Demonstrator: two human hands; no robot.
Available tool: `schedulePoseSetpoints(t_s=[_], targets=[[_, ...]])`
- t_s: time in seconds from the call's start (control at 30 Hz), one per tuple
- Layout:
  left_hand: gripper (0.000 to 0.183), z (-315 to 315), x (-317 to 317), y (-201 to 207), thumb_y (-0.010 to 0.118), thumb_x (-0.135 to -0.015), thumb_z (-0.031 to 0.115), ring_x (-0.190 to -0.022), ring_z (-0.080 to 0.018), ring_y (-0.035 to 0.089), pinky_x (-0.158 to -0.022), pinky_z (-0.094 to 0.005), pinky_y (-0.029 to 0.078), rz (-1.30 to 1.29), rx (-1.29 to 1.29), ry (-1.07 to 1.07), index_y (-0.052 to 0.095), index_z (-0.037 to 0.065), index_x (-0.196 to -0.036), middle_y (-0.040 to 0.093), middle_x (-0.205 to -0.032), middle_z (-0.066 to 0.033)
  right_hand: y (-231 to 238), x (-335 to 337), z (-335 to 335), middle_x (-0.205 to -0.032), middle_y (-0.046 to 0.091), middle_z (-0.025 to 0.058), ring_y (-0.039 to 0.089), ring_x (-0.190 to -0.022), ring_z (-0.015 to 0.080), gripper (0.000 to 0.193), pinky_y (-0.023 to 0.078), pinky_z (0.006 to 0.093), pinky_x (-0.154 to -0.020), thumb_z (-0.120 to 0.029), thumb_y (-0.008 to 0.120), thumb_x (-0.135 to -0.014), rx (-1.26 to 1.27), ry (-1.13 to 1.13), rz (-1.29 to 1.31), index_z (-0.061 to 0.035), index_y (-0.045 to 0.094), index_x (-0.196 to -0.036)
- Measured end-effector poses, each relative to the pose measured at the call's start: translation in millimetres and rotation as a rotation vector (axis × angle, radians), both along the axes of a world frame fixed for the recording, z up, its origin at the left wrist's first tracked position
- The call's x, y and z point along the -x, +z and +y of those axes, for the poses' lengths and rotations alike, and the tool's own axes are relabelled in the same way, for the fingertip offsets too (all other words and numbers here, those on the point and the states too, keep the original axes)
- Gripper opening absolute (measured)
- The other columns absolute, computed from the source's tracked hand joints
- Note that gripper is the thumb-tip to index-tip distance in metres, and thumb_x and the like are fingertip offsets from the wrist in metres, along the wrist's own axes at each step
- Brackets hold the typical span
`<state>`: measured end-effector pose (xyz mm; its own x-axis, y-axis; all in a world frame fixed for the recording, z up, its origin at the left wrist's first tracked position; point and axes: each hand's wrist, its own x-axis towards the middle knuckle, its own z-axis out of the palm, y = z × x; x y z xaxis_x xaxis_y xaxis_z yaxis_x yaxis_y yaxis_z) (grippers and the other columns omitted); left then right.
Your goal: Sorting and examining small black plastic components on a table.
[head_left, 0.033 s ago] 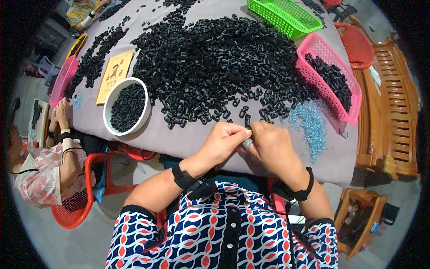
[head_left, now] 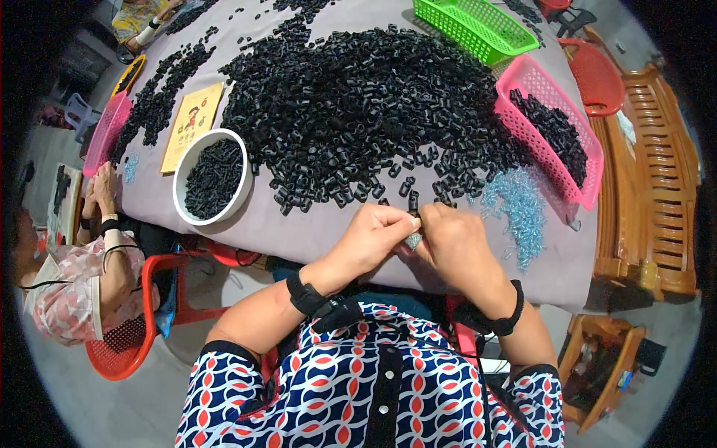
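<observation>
My left hand (head_left: 375, 237) and my right hand (head_left: 457, 240) meet at the table's near edge, both closed, fingertips pinched together. Just beyond the fingertips shows a small black plastic piece (head_left: 413, 198); whether they grip it I cannot tell. Below the pinch, a pale, clear cluster of small pieces (head_left: 413, 240) peeks out from my curled right fingers. What the left thumb and finger pinch is hidden. A large heap of black plastic pieces (head_left: 373, 104) spreads beyond my hands. Right of my right hand lies a pile of small clear bluish pieces (head_left: 517, 213).
Left of the heap stand a white bowl (head_left: 177, 193) of black parts and a yellow booklet (head_left: 193, 123). A pink basket (head_left: 549, 173) with black pieces and a green basket (head_left: 478, 33) are at the right. Another person's hands (head_left: 103, 188) rest at the table's left edge.
</observation>
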<state>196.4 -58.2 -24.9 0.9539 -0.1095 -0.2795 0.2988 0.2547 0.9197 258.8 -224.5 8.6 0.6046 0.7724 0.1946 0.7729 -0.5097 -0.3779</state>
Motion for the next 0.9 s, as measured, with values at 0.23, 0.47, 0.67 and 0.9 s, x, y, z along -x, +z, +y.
schedulePoseSetpoints(t_s=[0.23, 0.47, 0.67, 0.9], targets=[[0.024, -4.3, -0.4, -8.4, 0.057, -0.099, 0.016, -0.076, -0.0073, 0.062, -0.067, -0.0218, 0.050, -0.010, 0.027, -0.030, 0.070, -0.003, -0.100, 0.070, -0.087, -0.0029, 7.0, 0.1, 1.7, -0.080, 0.061, 0.0147, 0.065, -0.076, 0.0329, 0.025, 0.052, 0.0425, -0.063, -0.015, 0.072, -0.072, 0.020, -0.016, 0.003, -0.0026, 0.055, -0.085], [0.024, -3.4, -0.2, -7.9, 0.057, -0.099, 0.016, -0.068, -0.0080, 0.062, -0.061, -0.0220, 0.052, -0.017, 0.119, 0.048, 0.071, -0.003, -0.091, 0.069, -0.078, -0.0035, 4.9, -8.4, 1.8, -0.077, 0.062, 0.0146, 0.065, -0.073, 0.0335, 0.025, 0.052, 0.0433, -0.062, -0.016, 0.073, -0.072, 0.034, 0.038, 0.000, -0.0024, 0.055, -0.084], [0.026, -8.6, 2.2, -12.9, 0.055, -0.100, 0.016, -0.072, -0.0096, 0.064, -0.066, -0.0244, 0.053, 0.064, 0.133, -0.046, 0.070, -0.005, -0.093, 0.071, -0.082, -0.0062, -0.7, -1.5, -6.3, -0.074, 0.062, 0.0159, 0.065, -0.069, 0.0354, 0.025, 0.052, 0.0437, -0.061, -0.017, 0.073, -0.072, 0.072, 0.064, 0.038, -0.0023, 0.055, -0.081], [0.027, -11.5, -2.0, 0.6, 0.057, -0.100, 0.017, -0.073, -0.0091, 0.064, -0.067, -0.0241, 0.053, -0.042, 0.062, -0.044, 0.071, -0.005, -0.095, 0.070, -0.083, -0.0050, 1.5, -3.6, -9.9, -0.075, 0.061, 0.0157, 0.064, -0.071, 0.0359, 0.024, 0.052, 0.0443, -0.062, -0.014, 0.072, -0.071, -0.028, 0.001, 0.051, -0.0023, 0.055, -0.083]])
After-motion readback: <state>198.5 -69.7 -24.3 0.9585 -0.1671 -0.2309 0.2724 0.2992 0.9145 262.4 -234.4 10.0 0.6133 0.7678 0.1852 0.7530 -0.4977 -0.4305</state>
